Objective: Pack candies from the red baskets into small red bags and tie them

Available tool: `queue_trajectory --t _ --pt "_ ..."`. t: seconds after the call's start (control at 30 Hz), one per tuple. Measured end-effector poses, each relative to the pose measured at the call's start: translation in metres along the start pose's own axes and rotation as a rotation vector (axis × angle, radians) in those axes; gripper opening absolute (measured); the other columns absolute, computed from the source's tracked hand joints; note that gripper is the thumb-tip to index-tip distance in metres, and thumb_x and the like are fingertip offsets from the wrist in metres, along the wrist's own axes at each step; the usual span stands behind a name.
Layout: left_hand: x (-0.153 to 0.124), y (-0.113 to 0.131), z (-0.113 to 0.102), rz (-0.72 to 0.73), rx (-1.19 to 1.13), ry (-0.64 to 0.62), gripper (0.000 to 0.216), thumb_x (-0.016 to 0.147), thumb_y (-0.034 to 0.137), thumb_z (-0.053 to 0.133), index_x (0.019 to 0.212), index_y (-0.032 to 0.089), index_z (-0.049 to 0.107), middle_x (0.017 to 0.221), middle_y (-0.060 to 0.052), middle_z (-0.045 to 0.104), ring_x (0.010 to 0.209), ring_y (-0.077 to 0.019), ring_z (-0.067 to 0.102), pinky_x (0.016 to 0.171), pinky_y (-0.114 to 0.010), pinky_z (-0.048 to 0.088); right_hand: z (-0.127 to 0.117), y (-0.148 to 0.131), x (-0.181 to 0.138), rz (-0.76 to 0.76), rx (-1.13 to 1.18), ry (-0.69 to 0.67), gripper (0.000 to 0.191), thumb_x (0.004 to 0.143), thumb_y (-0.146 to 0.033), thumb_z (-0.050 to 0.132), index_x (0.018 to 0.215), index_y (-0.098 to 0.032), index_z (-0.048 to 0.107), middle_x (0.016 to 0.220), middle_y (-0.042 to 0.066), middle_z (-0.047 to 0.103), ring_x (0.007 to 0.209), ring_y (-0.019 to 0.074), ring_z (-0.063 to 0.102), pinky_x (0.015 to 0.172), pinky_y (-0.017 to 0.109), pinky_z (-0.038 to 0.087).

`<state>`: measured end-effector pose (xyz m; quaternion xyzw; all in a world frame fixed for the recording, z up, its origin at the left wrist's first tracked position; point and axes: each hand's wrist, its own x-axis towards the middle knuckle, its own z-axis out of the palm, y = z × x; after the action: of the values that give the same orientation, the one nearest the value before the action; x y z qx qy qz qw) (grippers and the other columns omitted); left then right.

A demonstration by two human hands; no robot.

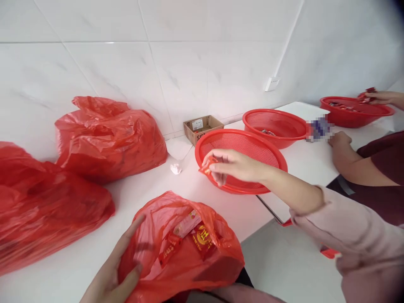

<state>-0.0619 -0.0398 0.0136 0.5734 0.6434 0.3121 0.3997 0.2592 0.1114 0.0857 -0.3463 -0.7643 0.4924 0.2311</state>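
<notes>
My left hand (121, 265) is at the rim of an opened red plastic bag (221, 235), its thumb and index finger apart around the bag's edge. Inside the bag lie a red packet with yellow print (203, 237), a pink packet (187, 223) and a narrow red packet (169, 249). My right hand (229, 164) pinches a small red wrapped packet (210, 165) over the near left rim of a red mesh basket (277, 162). The bottom of that basket is partly hidden by my right hand and forearm.
Two full red bags (126, 143) stand on the left. A crumpled white tissue (175, 168) and a cardboard box (191, 134) are near the wall. Another red basket (274, 115) holds some packets. At right, a co-worker's hand (378, 97) holds packets over a third basket (347, 120).
</notes>
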Motion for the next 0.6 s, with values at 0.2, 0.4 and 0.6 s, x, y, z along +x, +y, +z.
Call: queue_trajectory --t 0.2,0.4,0.6 --pt "-0.01 0.015 0.003 0.111 0.133 -0.014 0.068 0.086 0.035 0.054 0.149 0.039 0.029 0.158 0.0 0.03 0.147 -0.0281 0.019 0.118 -0.052 0.018 0.11 -0.027 -0.007 -0.243 -0.624 -0.127 0.025 0.094 -0.023 0.045 0.112 -0.022 0.062 0.082 0.003 0.067 0.068 0.0149 0.059 0.06 0.027 0.04" --pt "-0.034 0.003 -0.012 0.25 0.469 0.029 0.044 0.084 0.036 0.057 0.128 0.041 0.059 0.162 0.004 0.013 0.129 -0.033 0.05 0.088 -0.035 0.057 0.103 -0.012 -0.006 -0.357 -0.942 -0.285 0.029 0.09 -0.04 0.059 0.108 -0.021 0.07 0.093 0.008 0.069 0.091 0.025 0.06 0.082 0.04 0.043" --pt "-0.04 -0.017 -0.057 0.383 0.866 -0.119 0.049 0.065 0.047 0.077 0.113 0.042 0.07 0.155 0.002 0.035 0.119 -0.0395 0.057 0.087 -0.046 0.057 0.057 -0.012 -0.051 -0.28 -1.083 -0.302 0.034 0.079 -0.05 0.07 0.092 -0.019 0.075 0.122 0.014 0.062 0.119 0.0347 0.049 0.102 0.052 0.033"
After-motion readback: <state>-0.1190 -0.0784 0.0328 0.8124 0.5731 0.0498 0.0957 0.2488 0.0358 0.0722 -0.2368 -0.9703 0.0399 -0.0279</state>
